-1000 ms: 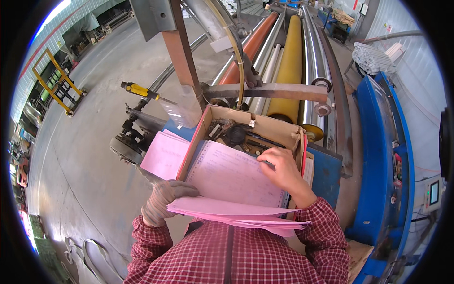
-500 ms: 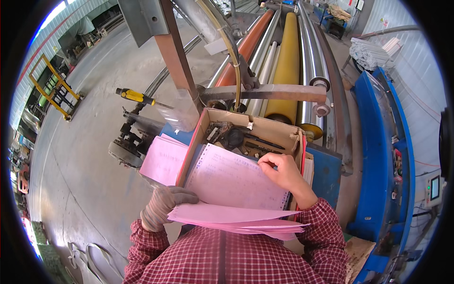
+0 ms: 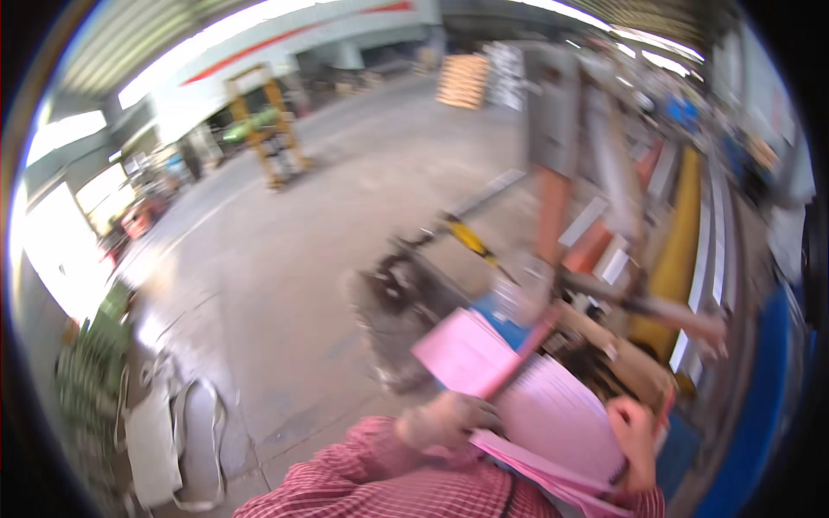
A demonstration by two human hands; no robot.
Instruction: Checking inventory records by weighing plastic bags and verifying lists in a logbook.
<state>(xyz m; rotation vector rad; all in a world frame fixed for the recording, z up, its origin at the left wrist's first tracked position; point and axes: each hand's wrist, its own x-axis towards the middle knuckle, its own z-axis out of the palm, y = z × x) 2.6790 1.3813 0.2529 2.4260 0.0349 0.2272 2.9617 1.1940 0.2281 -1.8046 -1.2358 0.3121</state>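
Motion blurs the whole picture. My left hand [image 3: 449,421], in a grey glove, is closed at the left edge of a bundle of pink sheets [image 3: 553,473] turned back toward my body. My right hand [image 3: 635,432] is bare, its fingers curled together over the right side of a written pink sheet with punched holes [image 3: 561,414]; whether anything is pinched there is hidden. That sheet lies across an open cardboard box [image 3: 643,367] with dark small items inside. More pink sheets [image 3: 462,345] rest just left of the box.
Beyond the box stands a roller machine with a yellow roller [image 3: 673,259] and a steel post [image 3: 553,112]. A yellow-handled screwdriver [image 3: 471,237] juts out left of the post. A yellow-framed trolley [image 3: 268,142] is far off; a pale strapped bag [image 3: 155,449] lies lower left.
My view has swung left and up, so the box, sheets and both hands now appear farther right, with more of the hall showing. Both hands keep about the same places at the sheets.
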